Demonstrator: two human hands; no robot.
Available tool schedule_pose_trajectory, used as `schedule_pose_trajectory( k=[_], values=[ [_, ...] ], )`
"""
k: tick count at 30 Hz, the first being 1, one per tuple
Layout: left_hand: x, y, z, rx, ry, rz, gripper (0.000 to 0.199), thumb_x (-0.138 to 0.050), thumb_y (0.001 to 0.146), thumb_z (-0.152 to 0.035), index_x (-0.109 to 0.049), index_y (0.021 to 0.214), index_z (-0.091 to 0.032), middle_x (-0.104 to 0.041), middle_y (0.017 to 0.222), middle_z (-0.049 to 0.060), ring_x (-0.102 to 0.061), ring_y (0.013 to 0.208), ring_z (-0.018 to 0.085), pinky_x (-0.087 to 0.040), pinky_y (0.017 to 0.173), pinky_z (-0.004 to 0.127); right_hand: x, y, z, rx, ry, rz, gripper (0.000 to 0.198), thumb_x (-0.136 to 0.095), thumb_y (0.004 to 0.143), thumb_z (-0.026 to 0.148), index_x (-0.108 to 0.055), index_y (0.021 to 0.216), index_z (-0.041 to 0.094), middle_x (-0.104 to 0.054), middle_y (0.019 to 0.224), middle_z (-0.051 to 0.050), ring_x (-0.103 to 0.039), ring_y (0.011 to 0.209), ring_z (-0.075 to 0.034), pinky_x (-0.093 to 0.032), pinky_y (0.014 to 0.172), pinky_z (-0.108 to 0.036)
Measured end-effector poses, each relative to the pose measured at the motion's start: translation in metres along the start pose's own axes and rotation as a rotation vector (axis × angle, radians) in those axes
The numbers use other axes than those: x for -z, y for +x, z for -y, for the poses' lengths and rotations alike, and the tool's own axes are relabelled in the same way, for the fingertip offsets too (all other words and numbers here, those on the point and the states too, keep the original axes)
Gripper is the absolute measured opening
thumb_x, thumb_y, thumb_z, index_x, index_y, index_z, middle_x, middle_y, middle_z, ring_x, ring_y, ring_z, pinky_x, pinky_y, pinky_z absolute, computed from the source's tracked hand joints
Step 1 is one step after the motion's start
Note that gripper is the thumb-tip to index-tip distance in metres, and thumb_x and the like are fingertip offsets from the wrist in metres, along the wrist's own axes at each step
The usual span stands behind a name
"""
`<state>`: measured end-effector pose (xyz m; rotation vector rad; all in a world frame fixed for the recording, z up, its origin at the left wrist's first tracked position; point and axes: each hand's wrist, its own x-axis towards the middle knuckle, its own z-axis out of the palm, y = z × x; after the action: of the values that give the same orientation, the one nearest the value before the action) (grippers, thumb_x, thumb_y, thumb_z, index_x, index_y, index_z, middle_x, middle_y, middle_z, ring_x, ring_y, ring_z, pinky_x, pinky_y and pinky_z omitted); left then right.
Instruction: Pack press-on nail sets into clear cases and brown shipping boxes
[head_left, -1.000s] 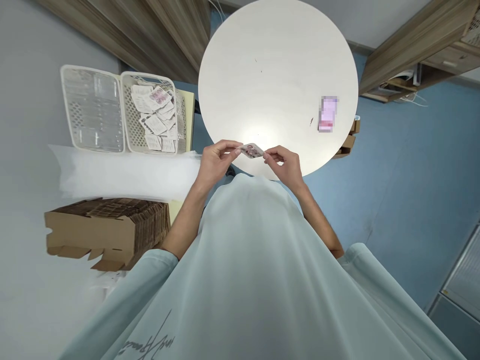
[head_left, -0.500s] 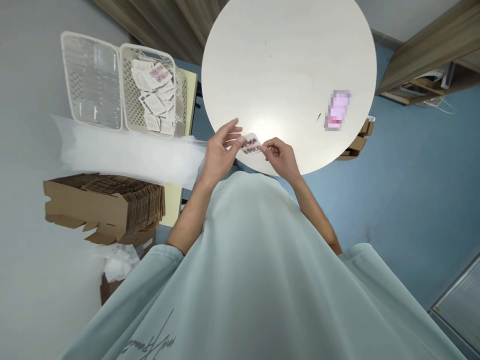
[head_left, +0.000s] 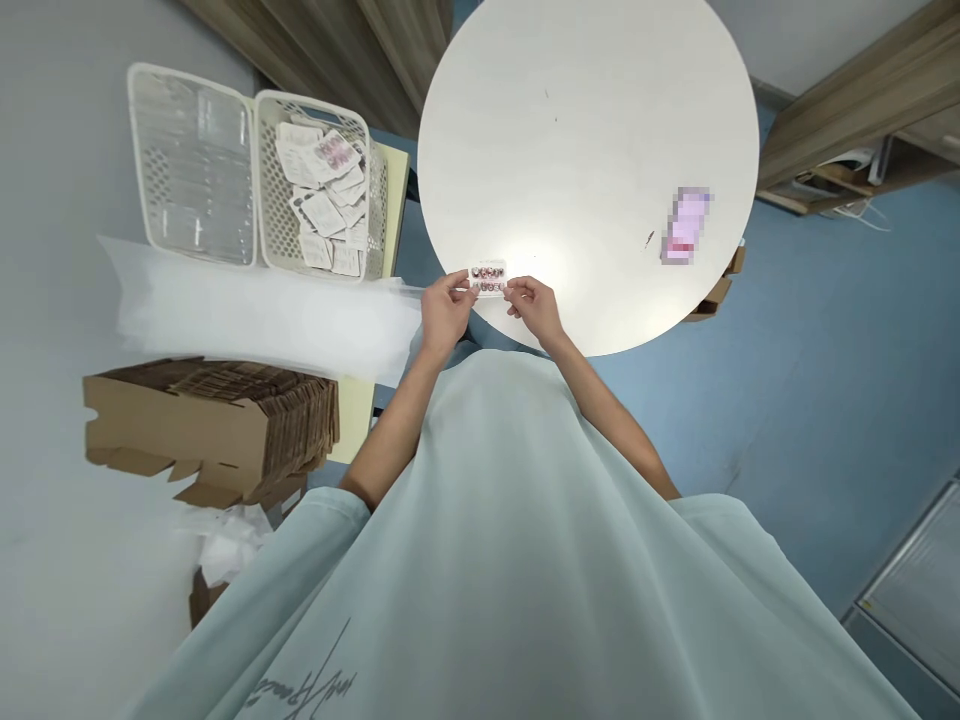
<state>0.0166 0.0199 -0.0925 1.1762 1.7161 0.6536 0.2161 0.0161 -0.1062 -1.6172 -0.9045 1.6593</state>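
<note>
Near the front edge of the round white table (head_left: 585,180), a small white card of press-on nails (head_left: 489,279) is held up between my two hands. It carries two rows of dark red and pinkish nails, facing up at the camera. My left hand (head_left: 446,318) pinches the card's left edge between thumb and fingers. At its lower right corner, my right hand (head_left: 537,310) grips it with thumb and forefinger, the other fingers curled under.
To the left, a white basket (head_left: 274,225) holds many similar cards beside another basket (head_left: 139,160) of clear plastic cases. Clear plastic bags (head_left: 262,315) and folded cardboard boxes (head_left: 176,430) lie nearer me. A blurred pinkish object (head_left: 688,225) rests on the table's right side.
The card has turned from a slant to nearly level. My left fingers, spread before, have closed on its left edge, and my right hand has shifted slightly left.
</note>
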Motion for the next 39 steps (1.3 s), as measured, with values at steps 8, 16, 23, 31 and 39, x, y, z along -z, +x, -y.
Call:
schedule_pose_trajectory(
  k=[8, 16, 23, 31, 39],
  values=[
    [0.02, 0.043, 0.02, 0.102, 0.293, 0.148, 0.047, -0.07, 0.097, -0.021, -0.077, 0.144, -0.017, -0.08, 0.147, 0.017, -0.081, 0.119, 0.032, -0.056, 0.123, 0.05, -0.028, 0.019, -0.025, -0.227, -0.233, -0.221, 0.014, -0.075, 0.105, 0.03, -0.067, 0.115, 0.025, -0.079, 0.109, -0.001, -0.078, 0.077, -0.016, -0.068, 0.097, -0.04],
    [0.099, 0.045, 0.055, 0.047, 0.064, 0.127, 0.033, -0.074, 0.096, -0.029, -0.081, 0.127, -0.021, -0.087, 0.132, 0.012, -0.083, 0.111, 0.03, -0.064, 0.11, 0.047, -0.06, 0.004, -0.001, -0.168, -0.243, -0.235, 0.033, -0.078, 0.097, 0.047, -0.069, 0.12, 0.024, -0.079, 0.108, -0.001, -0.079, 0.083, -0.017, -0.067, 0.095, -0.039],
    [0.22, 0.079, 0.11, -0.09, -0.081, -0.222, 0.034, -0.082, 0.099, -0.046, -0.079, 0.124, -0.023, -0.084, 0.13, 0.01, -0.079, 0.111, 0.026, -0.064, 0.108, 0.045, -0.116, -0.004, 0.046, 0.009, -0.279, -0.119, 0.053, -0.079, 0.089, 0.068, -0.074, 0.119, 0.025, -0.081, 0.114, -0.005, -0.078, 0.088, -0.02, -0.066, 0.093, -0.041],
    [0.321, 0.173, 0.17, -0.092, -0.029, -0.473, 0.084, -0.11, 0.075, -0.063, -0.072, 0.132, -0.015, -0.07, 0.139, 0.009, -0.06, 0.137, 0.031, -0.042, 0.135, 0.06, -0.181, -0.005, 0.095, 0.074, -0.324, 0.018, 0.052, -0.077, 0.093, 0.069, -0.077, 0.12, 0.024, -0.081, 0.11, -0.004, -0.078, 0.09, -0.02, -0.063, 0.091, -0.039],
    [0.313, 0.253, 0.13, -0.136, -0.026, -0.311, 0.086, -0.11, 0.082, -0.055, -0.061, 0.141, -0.016, -0.057, 0.153, 0.006, -0.044, 0.153, 0.024, -0.023, 0.145, 0.058, -0.202, -0.013, 0.112, 0.083, -0.329, -0.024, 0.052, -0.078, 0.096, 0.071, -0.079, 0.121, 0.025, -0.082, 0.112, -0.005, -0.08, 0.093, -0.022, -0.065, 0.093, -0.041]
  ],
)
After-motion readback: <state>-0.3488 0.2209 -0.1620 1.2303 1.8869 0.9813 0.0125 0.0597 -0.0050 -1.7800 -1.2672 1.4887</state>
